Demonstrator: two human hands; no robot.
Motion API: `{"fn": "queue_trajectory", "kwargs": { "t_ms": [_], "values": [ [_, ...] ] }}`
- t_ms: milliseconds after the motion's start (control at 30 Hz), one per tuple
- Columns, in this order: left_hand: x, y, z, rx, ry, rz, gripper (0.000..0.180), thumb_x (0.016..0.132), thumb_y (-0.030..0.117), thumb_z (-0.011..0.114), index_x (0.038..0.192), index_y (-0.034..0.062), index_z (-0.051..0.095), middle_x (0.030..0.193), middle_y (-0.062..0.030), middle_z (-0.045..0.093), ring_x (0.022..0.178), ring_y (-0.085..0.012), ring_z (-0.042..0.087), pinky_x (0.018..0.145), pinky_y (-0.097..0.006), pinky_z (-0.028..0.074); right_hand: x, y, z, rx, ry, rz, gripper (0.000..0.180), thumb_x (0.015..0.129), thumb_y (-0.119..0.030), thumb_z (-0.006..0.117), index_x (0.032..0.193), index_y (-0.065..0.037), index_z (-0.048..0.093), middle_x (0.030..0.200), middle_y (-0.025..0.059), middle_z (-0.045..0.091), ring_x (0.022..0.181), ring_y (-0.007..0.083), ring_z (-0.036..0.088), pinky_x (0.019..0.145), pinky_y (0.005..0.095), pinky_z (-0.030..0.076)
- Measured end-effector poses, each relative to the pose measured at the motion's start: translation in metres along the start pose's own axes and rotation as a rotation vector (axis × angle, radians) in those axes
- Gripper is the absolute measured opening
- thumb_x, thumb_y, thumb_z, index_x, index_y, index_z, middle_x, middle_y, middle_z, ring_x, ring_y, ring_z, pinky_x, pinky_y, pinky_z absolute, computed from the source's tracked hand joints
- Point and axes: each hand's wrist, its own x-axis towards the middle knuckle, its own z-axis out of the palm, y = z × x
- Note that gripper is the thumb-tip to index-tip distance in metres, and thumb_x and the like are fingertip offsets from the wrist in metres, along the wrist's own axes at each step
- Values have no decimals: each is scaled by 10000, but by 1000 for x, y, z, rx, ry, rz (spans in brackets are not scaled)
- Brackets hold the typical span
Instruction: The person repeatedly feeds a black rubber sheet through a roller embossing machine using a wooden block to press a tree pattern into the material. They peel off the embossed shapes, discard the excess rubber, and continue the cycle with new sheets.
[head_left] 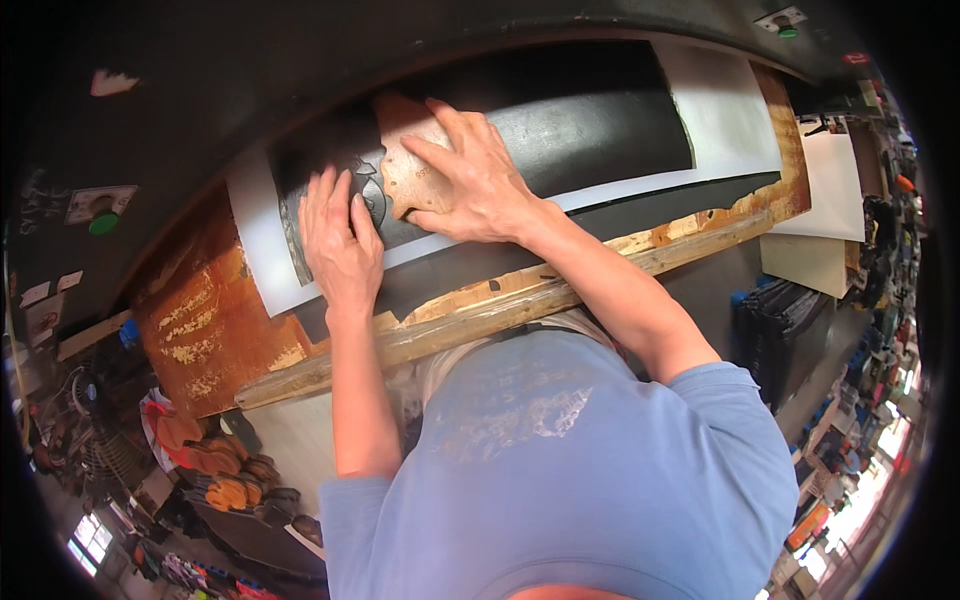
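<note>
My right hand (475, 185) grips a tan, flat cutting die (415, 150) with a scalloped left edge. Its fingers spread over the top and the thumb reaches the near edge. The die lies on a glossy black sheet of leather-like material (590, 120). To the left, my left hand (342, 235) rests flat on the same sheet with its fingers stretched out, holding nothing. Between the two hands, curved cut outlines (370, 185) show in the black sheet. Beneath it lies a white board (720, 110), visible along the near edge and at both ends.
A worn brown wooden table (190, 310) carries the boards, with a wooden rail (500, 318) along its front. A dark machine beam (200, 90) with green buttons overhangs the far side. Stacked cut pieces (235, 465) lie lower left; dark sheets (785, 310) are at right.
</note>
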Motion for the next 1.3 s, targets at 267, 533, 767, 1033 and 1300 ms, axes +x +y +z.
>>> {"fn": "queue_trajectory", "kwargs": {
  "t_ms": [267,533,767,1033,1300],
  "values": [
    [11,-10,-1,-40,-12,-28,325,990,44,668,1313,17,689,1421,-177,675,1390,-403,587,1193,-562,416,10,47,-81,1188,-9,405,861,725,-250,920,1476,31,605,1518,177,594,1361,280,606,1200,398,434],
    [25,36,0,-64,-3,-4,290,990,33,668,1276,8,707,1410,-187,683,1391,-411,588,1194,-570,414,-32,81,-117,-95,71,-12,755,653,-279,958,1343,-87,716,1565,239,494,1324,444,539,1106,523,507],
    [-2,65,-34,-330,-10,-61,295,958,-60,667,1248,-20,704,1257,-175,732,1210,-391,672,1084,-469,514,-36,92,-122,-43,74,-67,757,649,-275,943,1346,-96,710,1574,251,487,1348,469,528,1109,530,506],
    [-62,124,-26,-462,-218,46,171,909,-44,738,1067,14,704,1013,-160,746,898,-361,729,802,-430,587,-34,97,-131,74,78,-76,860,717,-352,948,1434,-27,601,1533,287,484,1376,474,501,1155,526,460],
    [-68,115,-21,-401,-160,-38,59,952,-40,696,983,-2,663,938,-178,715,799,-376,697,712,-439,571,-56,180,-289,141,1117,285,284,1087,-237,631,923,-20,711,788,54,720,759,111,664,712,276,527]
  ]
}}
